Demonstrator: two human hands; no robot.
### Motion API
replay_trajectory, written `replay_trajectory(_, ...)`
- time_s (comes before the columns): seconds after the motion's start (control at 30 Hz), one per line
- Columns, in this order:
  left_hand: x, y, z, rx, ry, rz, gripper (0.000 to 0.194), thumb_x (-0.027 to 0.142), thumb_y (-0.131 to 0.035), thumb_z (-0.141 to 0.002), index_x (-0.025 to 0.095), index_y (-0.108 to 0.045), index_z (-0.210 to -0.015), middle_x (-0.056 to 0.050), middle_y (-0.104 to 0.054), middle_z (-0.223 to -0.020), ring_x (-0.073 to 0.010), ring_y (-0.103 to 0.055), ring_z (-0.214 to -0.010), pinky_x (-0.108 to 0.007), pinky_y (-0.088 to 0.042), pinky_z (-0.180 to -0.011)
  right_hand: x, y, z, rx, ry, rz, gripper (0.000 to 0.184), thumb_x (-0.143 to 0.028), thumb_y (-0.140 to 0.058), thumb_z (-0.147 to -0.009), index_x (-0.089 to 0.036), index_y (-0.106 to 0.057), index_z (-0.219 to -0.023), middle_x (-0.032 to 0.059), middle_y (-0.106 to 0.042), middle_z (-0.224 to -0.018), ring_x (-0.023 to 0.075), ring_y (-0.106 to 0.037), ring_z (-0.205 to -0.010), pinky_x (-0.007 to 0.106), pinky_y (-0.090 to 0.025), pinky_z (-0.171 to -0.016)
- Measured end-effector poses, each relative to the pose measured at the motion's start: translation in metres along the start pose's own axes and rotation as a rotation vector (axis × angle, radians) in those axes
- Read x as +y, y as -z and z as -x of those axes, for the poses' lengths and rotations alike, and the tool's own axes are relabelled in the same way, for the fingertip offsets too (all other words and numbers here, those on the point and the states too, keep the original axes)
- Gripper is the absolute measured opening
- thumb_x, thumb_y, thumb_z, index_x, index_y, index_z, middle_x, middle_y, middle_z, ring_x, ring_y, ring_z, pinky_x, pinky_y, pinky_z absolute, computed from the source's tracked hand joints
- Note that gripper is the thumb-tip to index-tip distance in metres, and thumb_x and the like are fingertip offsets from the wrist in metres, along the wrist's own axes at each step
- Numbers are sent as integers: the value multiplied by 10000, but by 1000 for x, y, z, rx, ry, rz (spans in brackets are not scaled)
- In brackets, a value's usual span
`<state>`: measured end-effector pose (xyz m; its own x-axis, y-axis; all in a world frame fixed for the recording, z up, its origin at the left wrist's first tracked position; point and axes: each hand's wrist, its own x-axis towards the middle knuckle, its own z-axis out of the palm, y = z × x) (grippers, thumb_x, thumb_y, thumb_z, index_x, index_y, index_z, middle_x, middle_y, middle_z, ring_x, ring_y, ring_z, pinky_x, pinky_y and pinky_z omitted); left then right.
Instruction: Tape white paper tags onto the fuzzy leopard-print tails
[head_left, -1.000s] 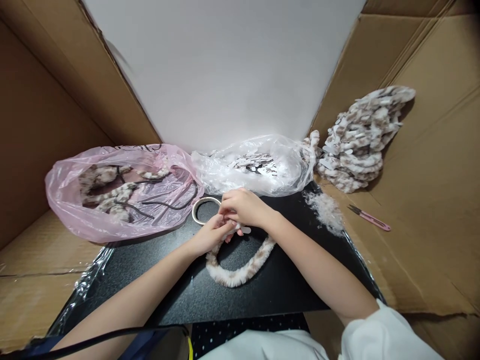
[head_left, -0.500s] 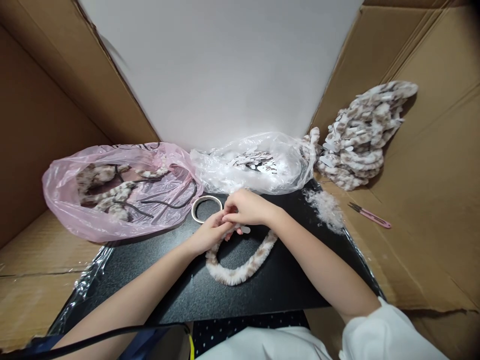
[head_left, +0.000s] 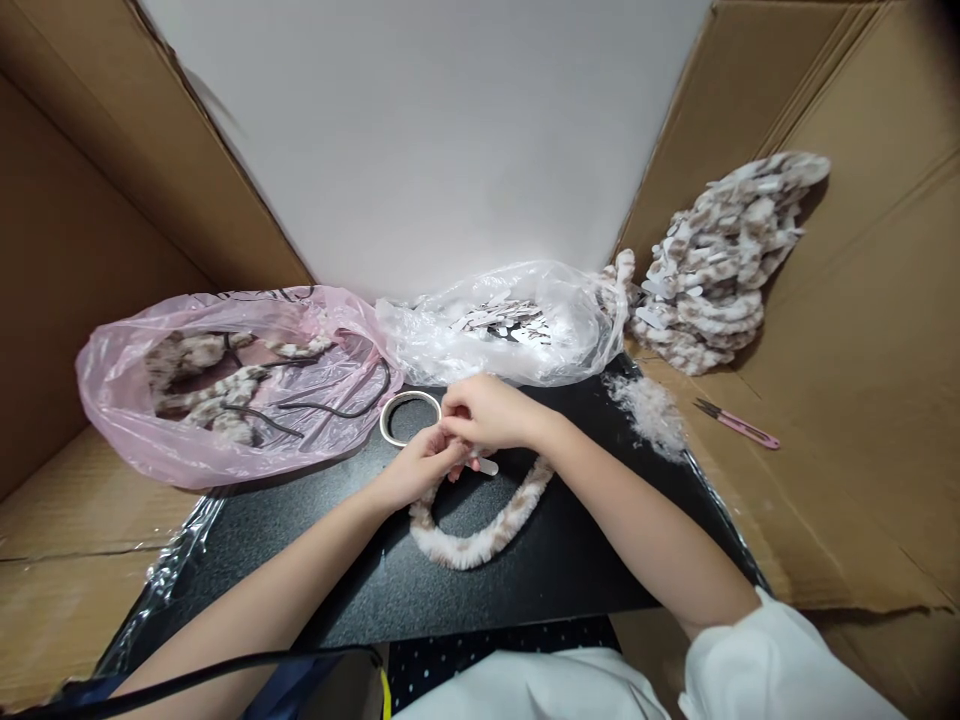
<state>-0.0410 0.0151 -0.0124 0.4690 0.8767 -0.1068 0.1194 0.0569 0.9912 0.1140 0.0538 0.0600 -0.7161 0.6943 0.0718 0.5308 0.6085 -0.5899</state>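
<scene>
A fluffy white-and-brown headband [head_left: 480,548] lies as a loop on the black table, its curved side toward me. My left hand [head_left: 420,468] is closed on the far part of this loop. From beneath the fingers a small white tag [head_left: 487,467] sticks out to the right. My right hand [head_left: 495,410] meets the left one from above, thumb and fingers pinched together; what lies between them is hidden. Just beyond my left hand, a roll of tape [head_left: 385,420] rests flat on the table.
To the left sits a pink plastic bag [head_left: 112,400] with furry pieces and dark cords. A clear bag [head_left: 585,340] of white tags lies at the back. On the right are a heap of fluffy bands [head_left: 727,270], loose fluff [head_left: 649,415] and pink thread snips [head_left: 739,425]. Cardboard walls [head_left: 847,300] flank the table.
Both hands stay at the same spot on the headband, with only small finger movements. The white tag tilts slightly further downward. The whole view has shifted a little.
</scene>
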Motion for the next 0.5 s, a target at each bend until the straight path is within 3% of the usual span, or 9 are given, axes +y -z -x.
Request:
replay_trajectory(0.13, -3, -1, 1, -3, 42, 99, 275, 419, -623, -838, 157, -568, -898, -28, -660, -705, -91, -494, -525, -205, -386, -531, 7, 28, 8, 224, -76, 48, 159, -160, -591, -794, -130, -685, -669, 14, -639, -617, 104, -525, -567, 226, -348, -563)
replay_trajectory(0.3, -1, -2, 3, 3, 62, 131, 299, 443, -643, -824, 164, -552, -887, -19, -660, -704, -87, -504, -517, -203, -381, -531, 34, 66, 24, 704, -234, 163, 206, -141, -560, -801, -172, -728, -916, 35, -710, -795, 174, -641, -736, 295, -464, -736)
replay_trajectory(0.37, 0, -2, 3, 16, 73, 139, 295, 439, -651, -817, 170, -552, -885, -15, -662, -701, -89, -506, -514, -207, -384, -533, 48, 79, 32, 856, -276, 202, 190, -190, -584, -802, -170, -726, -927, 55, -720, -870, 209, -658, -826, 337, -480, -804)
replay_trajectory(0.5, -1, -1, 2, 20, 82, 139, 293, 432, -660, -807, 172, -549, -884, -17, -669, -698, -89, -500, -509, -204, -370, -518, 64, 96, 47, 913, -379, 190, 167, -274, -626, -789, -135, -709, -747, 88, -712, -785, 244, -664, -807, 377, -501, -814)
